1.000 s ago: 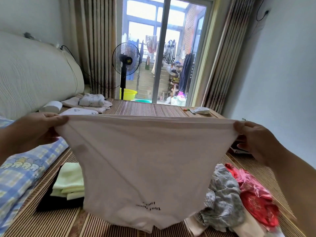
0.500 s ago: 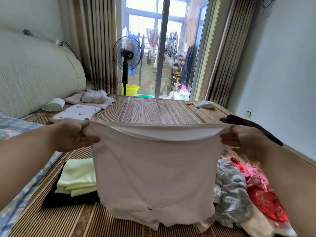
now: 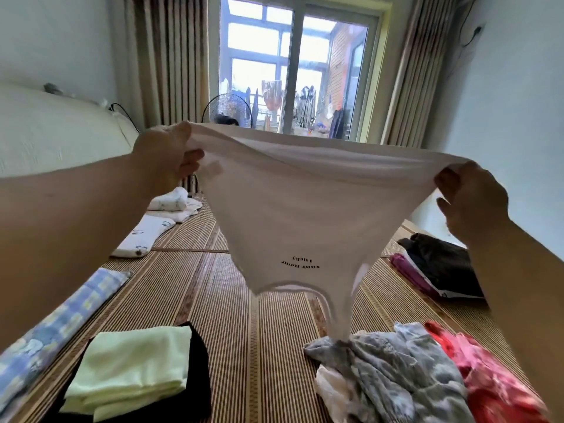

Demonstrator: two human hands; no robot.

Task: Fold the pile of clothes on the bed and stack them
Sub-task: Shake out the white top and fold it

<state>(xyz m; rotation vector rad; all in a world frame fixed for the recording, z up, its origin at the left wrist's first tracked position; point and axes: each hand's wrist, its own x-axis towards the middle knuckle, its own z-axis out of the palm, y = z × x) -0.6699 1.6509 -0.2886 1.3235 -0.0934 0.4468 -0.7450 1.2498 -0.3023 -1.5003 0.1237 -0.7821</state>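
A striped woven mat (image 3: 274,346) covers the bed in a small room. Nearest on the left, a folded pale green garment (image 3: 131,370) lies on a folded black garment (image 3: 200,361). A blue checked quilt (image 3: 76,306) runs along the left edge beside them. Nearest on the right sits the unfolded pile: a grey garment (image 3: 396,367), a red and pink garment (image 3: 488,383) to its right, and a cream piece (image 3: 332,392) at its front.

Above the mat the white T-shirt (image 3: 305,215) hangs upside down in the air, stretched by its hem between both hands. The left hand (image 3: 164,160) pinches the left end of the hem, with the thumb on top of the edge and the fingers (image 3: 192,157) curled in under the cloth. The right hand (image 3: 476,203) pinches the right end, its fingers (image 3: 445,181) closed on the near side of the fabric. The hem sags a little between them. The printed text (image 3: 301,262) reads inverted, the neckline is at the bottom, and one sleeve (image 3: 343,315) trails down to touch the grey garment.

Farther back, a dark folded stack (image 3: 439,264) rests on the right side of the mat. A white pillow (image 3: 143,236) and folded white clothes (image 3: 174,203) lie on the left. A fan (image 3: 227,112) shows partly behind the hem, before a glass door (image 3: 293,74) flanked by curtains (image 3: 168,62).
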